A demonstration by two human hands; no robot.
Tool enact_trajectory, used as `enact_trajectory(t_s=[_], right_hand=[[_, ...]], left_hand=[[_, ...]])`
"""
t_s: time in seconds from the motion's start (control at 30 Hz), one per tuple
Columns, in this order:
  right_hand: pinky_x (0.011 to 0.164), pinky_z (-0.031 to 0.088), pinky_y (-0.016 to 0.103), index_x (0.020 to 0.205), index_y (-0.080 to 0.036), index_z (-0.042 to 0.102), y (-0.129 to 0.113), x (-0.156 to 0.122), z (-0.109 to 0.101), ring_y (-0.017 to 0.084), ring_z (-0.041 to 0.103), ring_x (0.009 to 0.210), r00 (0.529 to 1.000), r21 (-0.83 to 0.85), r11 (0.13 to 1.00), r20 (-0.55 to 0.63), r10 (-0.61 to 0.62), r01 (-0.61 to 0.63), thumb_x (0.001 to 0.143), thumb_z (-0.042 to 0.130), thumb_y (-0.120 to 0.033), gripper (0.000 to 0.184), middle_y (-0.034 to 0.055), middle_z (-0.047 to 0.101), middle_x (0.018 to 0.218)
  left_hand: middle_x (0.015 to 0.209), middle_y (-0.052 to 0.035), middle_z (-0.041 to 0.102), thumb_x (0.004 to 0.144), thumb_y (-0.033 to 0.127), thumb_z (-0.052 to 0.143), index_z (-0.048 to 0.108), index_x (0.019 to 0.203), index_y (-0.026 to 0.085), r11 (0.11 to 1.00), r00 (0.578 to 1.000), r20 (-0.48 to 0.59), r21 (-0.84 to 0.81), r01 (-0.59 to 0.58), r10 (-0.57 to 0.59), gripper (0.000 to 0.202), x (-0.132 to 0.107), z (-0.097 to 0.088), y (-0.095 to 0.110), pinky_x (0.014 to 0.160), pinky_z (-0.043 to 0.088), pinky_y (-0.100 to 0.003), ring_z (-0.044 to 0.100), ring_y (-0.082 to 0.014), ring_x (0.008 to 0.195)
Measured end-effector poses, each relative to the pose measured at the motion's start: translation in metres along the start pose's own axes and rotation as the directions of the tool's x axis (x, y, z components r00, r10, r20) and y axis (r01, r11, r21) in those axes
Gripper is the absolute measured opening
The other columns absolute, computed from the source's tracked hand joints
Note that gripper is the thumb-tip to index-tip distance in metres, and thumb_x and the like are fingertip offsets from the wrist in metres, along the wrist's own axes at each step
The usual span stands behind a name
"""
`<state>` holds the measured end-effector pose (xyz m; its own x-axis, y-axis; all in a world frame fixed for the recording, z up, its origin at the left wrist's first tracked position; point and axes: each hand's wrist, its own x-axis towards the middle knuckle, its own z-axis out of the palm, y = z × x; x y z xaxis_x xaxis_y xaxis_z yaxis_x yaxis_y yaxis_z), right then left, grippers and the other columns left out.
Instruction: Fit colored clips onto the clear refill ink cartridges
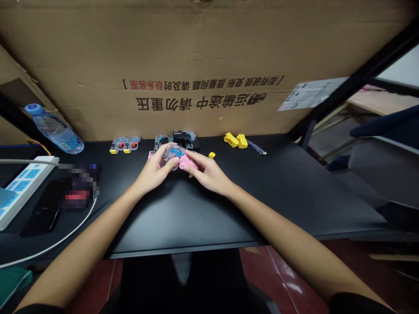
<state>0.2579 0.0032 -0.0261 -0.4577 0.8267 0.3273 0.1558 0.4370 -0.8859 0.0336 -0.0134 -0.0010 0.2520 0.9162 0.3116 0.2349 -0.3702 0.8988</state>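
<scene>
While a tall brown corrugated cardboard sheet (209, 65) with printed black and red characters walls off the back of the flat black desk (294, 192), a person works at its middle with both hands brought together. The left hand (153, 172) cups a small clear plastic cartridge with blue insides (173, 152), and the right hand (206, 172) pinches a pink plastic cap (187, 162) against the cartridge's near right end; the fit looks partly made, not yet seated, though fingers hide the join. The cartridge's long axis appears to run left to right, tilted slightly away. Behind, finished-looking clear cartridges (125, 144) lie in a row, beside two yellow plastic clips (235, 140) and a small yellow round plug (211, 155), seemingly waiting.
</scene>
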Motion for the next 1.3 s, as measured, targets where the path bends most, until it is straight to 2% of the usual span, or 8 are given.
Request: enact_trajectory(t_s=[0.13, 0.27, 0.47, 0.6, 0.8, 0.97, 1.13, 1.3], right_hand=[[0.067, 0.062, 0.034, 0.149, -0.019, 0.07, -0.01, 0.001, -0.003, 0.018, 0.067, 0.074, 0.996, 0.039, 0.996, -0.039, 0.08, -0.079, 0.097, 0.076, -0.053, 0.062, 0.0104, 0.08, 0.115], [0.065, 0.058, 0.032, 0.134, -0.017, 0.079, -0.021, 0.002, -0.006, 0.016, 0.062, 0.069, 0.994, 0.068, 0.992, -0.021, 0.109, -0.108, 0.1, 0.07, -0.056, 0.052, 0.0087, 0.08, 0.1], [0.078, 0.063, 0.036, 0.137, -0.018, 0.078, -0.02, 0.002, -0.004, 0.018, 0.069, 0.079, 0.991, 0.096, 0.992, -0.088, 0.097, -0.088, 0.099, 0.071, -0.057, 0.055, 0.0099, 0.082, 0.109], [0.082, 0.064, 0.04, 0.136, -0.019, 0.078, -0.018, 0.003, -0.007, 0.02, 0.071, 0.08, 0.985, 0.075, 0.993, -0.137, 0.102, -0.092, 0.098, 0.072, -0.057, 0.054, 0.0095, 0.083, 0.107], [0.077, 0.062, 0.038, 0.138, -0.019, 0.077, -0.018, 0.004, -0.011, 0.018, 0.069, 0.074, 0.984, 0.07, 0.994, -0.15, 0.098, -0.089, 0.099, 0.072, -0.057, 0.055, 0.0089, 0.082, 0.104], [0.074, 0.06, 0.035, 0.14, -0.015, 0.076, -0.018, 0.004, -0.011, 0.016, 0.066, 0.069, 0.987, 0.04, 0.995, -0.129, 0.091, -0.087, 0.101, 0.07, -0.055, 0.056, 0.0085, 0.081, 0.1], [0.075, 0.06, 0.036, 0.141, -0.017, 0.075, -0.017, 0.004, -0.012, 0.016, 0.066, 0.07, 0.992, 0.063, 0.994, -0.092, 0.092, -0.086, 0.102, 0.068, -0.055, 0.055, 0.0071, 0.08, 0.097], [0.076, 0.061, 0.036, 0.14, -0.019, 0.076, -0.017, 0.003, -0.012, 0.017, 0.067, 0.071, 0.99, 0.07, 0.994, -0.108, 0.092, -0.084, 0.101, 0.07, -0.057, 0.055, 0.0075, 0.081, 0.101]], left_hand=[[0.137, -0.0131, 0.072, 0.103, 0.054, 0.066, 0.054, 0.149, 0.02, 1.0, 1.0, 0.012, -0.007, 0.011, -0.011, 0.058, -0.001, 0.0, -0.002, 0.1, 0.06, -0.042, 0.072, -0.0262, 0.115], [0.131, -0.0118, 0.072, 0.104, 0.053, 0.064, 0.051, 0.154, 0.022, 1.0, 0.999, 0.048, -0.028, 0.01, -0.009, 0.06, -0.002, 0.002, -0.006, 0.093, 0.06, -0.039, 0.071, -0.0238, 0.106], [0.117, -0.0105, 0.073, 0.103, 0.053, 0.067, 0.052, 0.151, 0.021, 0.99, 0.998, 0.043, -0.129, 0.059, -0.054, 0.06, -0.001, 0.004, -0.005, 0.071, 0.058, -0.028, 0.071, -0.0203, 0.094], [0.117, -0.0113, 0.073, 0.1, 0.055, 0.07, 0.052, 0.151, 0.022, 0.981, 0.996, 0.028, -0.175, 0.089, -0.085, 0.064, 0.0, 0.002, -0.003, 0.069, 0.058, -0.029, 0.073, -0.0211, 0.093], [0.112, -0.0097, 0.072, 0.099, 0.058, 0.071, 0.037, 0.164, 0.031, 0.978, 0.996, -0.009, -0.189, 0.085, -0.089, 0.078, 0.0, 0.0, -0.005, 0.068, 0.059, -0.031, 0.073, -0.0222, 0.091], [0.112, -0.009, 0.07, 0.101, 0.056, 0.07, 0.044, 0.161, 0.031, 0.98, 0.997, 0.01, -0.185, 0.075, -0.075, 0.07, -0.001, 0.0, -0.005, 0.069, 0.06, -0.031, 0.073, -0.0212, 0.09], [0.098, -0.0056, 0.069, 0.103, 0.054, 0.067, 0.039, 0.162, 0.027, 0.975, 0.995, 0.037, -0.2, 0.093, -0.088, 0.071, -0.001, 0.004, -0.008, 0.066, 0.06, -0.03, 0.073, -0.0197, 0.082], [0.101, -0.0056, 0.07, 0.104, 0.053, 0.067, 0.039, 0.16, 0.029, 0.972, 0.996, 0.048, -0.219, 0.088, -0.079, 0.068, -0.001, 0.006, -0.005, 0.064, 0.06, -0.029, 0.074, -0.0175, 0.076]])
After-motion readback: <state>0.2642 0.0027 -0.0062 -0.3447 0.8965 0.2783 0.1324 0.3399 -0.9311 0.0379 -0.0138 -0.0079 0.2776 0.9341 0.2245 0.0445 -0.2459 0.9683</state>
